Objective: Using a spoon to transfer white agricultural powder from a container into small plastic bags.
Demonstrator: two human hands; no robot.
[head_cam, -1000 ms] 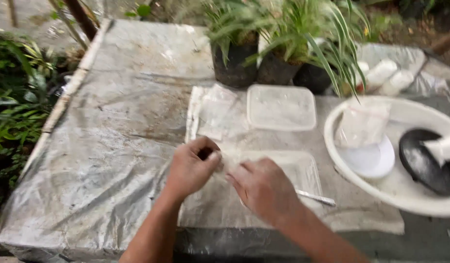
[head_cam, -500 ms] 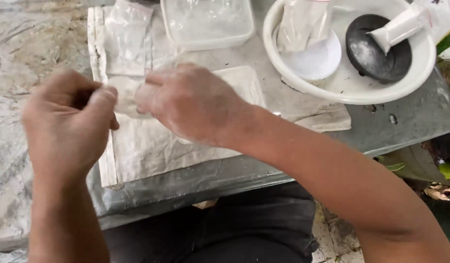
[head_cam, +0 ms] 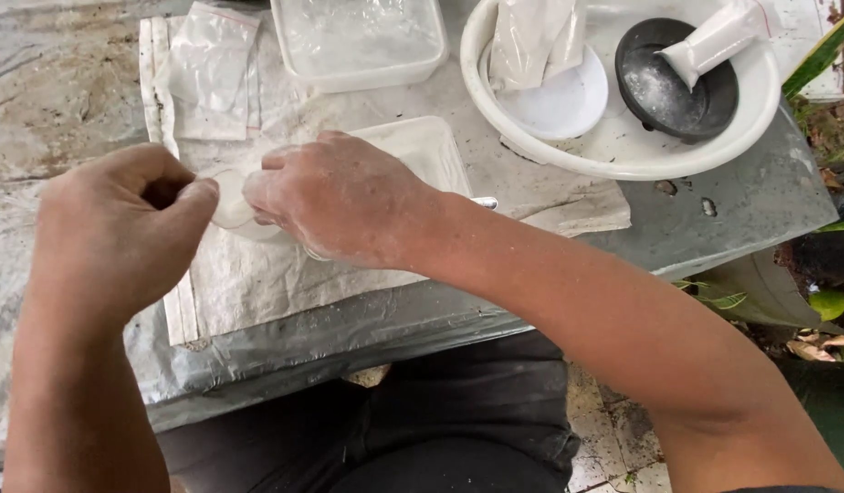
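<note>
Nearest the camera, the person's dark-trousered lap point(head_cam: 440, 429) fills the bottom of the view, tucked under the edge of the grey, foil-like table cover point(head_cam: 66, 110). Compared with half a second ago the camera sits a little closer and the two hands have drawn nearer each other, so the gap between them is now almost gone; the things on the table lie where they did.

The left hand point(head_cam: 120, 233) is curled into a loose fist, thumb pressed along the side of the forefinger, pinching the edge of a small clear plastic bag point(head_cam: 232, 199) with something white in it. The right hand point(head_cam: 340, 196), dusted with white powder, is bent knuckles-up with its fingers closed on the other side of the same bag. The bag hangs just between the two hands, above a creased white sheet point(head_cam: 257, 283) spread on the table.

Under the right hand lies a shallow white tray point(head_cam: 426, 151), and a thin metal handle point(head_cam: 484, 203) pokes out just beside the wrist; what it belongs to is hidden.

Farther off, flat clear bags point(head_cam: 207, 73) lie at the sheet's left corner, beside a clear plastic tub point(head_cam: 358, 41). To the right stands a big white basin point(head_cam: 623, 160) holding a white lid point(head_cam: 554, 100), a filled pouch point(head_cam: 531, 36), and a dark bowl point(head_cam: 659, 87) with a white tube point(head_cam: 718, 36) resting in it.
</note>
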